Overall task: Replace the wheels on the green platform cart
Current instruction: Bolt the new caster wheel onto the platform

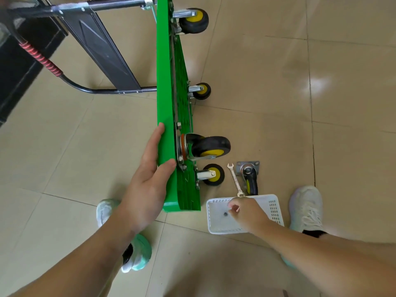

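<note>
**Caster swap partly done, hardware being fetched**

The green platform cart [169, 86] stands tipped on its long edge on the tiled floor [278, 93], underside facing right. The left hand [147, 179] clasps the deck's near upper edge, thumb over the rim and fingers flat on the top face, steadying it. All four mounting corners carry a wheel. The nearest swivel caster [211, 146] sits on its plate with bolts visible, though whether they are tight cannot be told.

A loose caster [249, 176] lies on the floor just beside an open-ended spanner [235, 179], which suggests at least one wheel has already come off and been replaced. The right hand [242, 211] reaches into the white basket [274, 209], fingertips bunched near a single nut [225, 214]. Whether it already pinches anything is unclear.

Likely left to do: fitting the remaining nuts, tightening them, and possibly changing the other three wheels, which cannot be judged old or new from here.
</note>
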Available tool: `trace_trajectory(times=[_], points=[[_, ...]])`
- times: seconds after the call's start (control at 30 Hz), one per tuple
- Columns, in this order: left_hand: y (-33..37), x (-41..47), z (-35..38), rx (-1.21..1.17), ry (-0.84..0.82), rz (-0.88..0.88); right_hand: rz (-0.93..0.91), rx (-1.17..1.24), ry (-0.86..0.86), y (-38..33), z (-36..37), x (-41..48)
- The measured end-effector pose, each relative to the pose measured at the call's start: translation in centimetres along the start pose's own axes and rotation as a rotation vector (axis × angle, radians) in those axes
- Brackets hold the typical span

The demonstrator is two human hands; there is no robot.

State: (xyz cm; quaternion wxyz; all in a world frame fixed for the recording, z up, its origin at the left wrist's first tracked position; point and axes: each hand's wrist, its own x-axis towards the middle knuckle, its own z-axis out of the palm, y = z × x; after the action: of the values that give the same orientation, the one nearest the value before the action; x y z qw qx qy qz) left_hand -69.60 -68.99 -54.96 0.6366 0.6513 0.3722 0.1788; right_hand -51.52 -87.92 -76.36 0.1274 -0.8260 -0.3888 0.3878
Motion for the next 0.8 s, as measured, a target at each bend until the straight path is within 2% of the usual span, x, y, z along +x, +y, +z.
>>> trace_trajectory(times=[0.2, 0.63, 0.8], points=[[-0.5, -1.3, 0.4, -0.022, 0.008, 0.029, 0.054, -0.171, -0.103, 2.4, 4.6, 3.7], [-0.3, -1.0, 1.5, 0.076, 0.015, 0.056, 0.141, -0.312, -0.138, 3.8, 9.4, 7.0], [-0.3, -1.1, 1.6, 0.084, 0.018, 0.084, 0.101, -0.342, -0.135, 4.0, 9.8, 6.8]])
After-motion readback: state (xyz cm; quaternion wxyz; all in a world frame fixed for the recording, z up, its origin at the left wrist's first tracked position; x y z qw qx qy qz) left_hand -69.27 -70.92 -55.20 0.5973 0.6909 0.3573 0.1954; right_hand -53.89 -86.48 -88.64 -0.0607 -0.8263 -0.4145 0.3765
